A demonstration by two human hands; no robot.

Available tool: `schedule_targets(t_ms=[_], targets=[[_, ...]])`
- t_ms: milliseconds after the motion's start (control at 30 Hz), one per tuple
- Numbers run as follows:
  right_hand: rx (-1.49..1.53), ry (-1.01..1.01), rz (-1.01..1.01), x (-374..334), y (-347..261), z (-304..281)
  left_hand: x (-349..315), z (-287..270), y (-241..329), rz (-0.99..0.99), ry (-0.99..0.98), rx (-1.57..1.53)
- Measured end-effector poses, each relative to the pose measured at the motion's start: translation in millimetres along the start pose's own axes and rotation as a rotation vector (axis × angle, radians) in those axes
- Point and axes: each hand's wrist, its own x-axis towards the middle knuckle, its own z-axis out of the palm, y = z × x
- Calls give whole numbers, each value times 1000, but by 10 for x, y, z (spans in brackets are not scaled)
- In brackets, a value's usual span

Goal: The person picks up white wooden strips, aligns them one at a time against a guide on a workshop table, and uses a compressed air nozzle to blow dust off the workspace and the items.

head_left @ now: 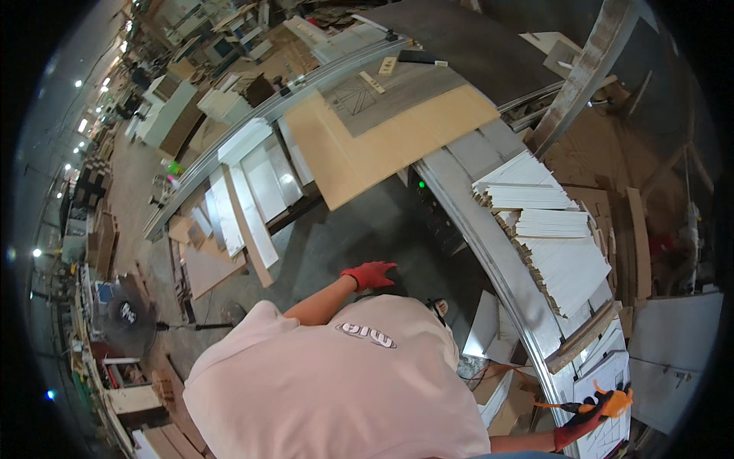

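My left hand (371, 275), in a red work glove, hangs over the dark floor with its fingers stretched out and nothing in them. Far to the right, my right hand (577, 428) wears a red and black glove. It is closed around an orange and black tape measure (615, 402), partly hidden by the fingers. Under that hand lies a white sheet with line drawings (612, 372), on top of the right end of the metal bench. Beside it, a wooden strip (585, 336) lies across the bench.
Stacks of narrow white boards (562, 252) cover the metal bench (466, 206) on my right. Ahead, a tan panel (321, 153) with a grey drawn-on sheet (397, 96) spans the machine table. White strips (252, 203) stand left of it. A black fan (130, 317) is at far left.
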Motion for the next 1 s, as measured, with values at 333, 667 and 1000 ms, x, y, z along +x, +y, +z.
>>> schedule_targets(t_ms=[333, 667, 1000], targets=[[-47, -1790, 236, -1194, -998, 1749, -157, -882, 1622, 792, -116, 3], [-1150, -964, -55, -2245, -58, 2405, -355, -1407, 773, 715, -168, 59], [119, -300, 346, -2755, 511, 4296, -701, -2157, 60, 582, 91, -131]])
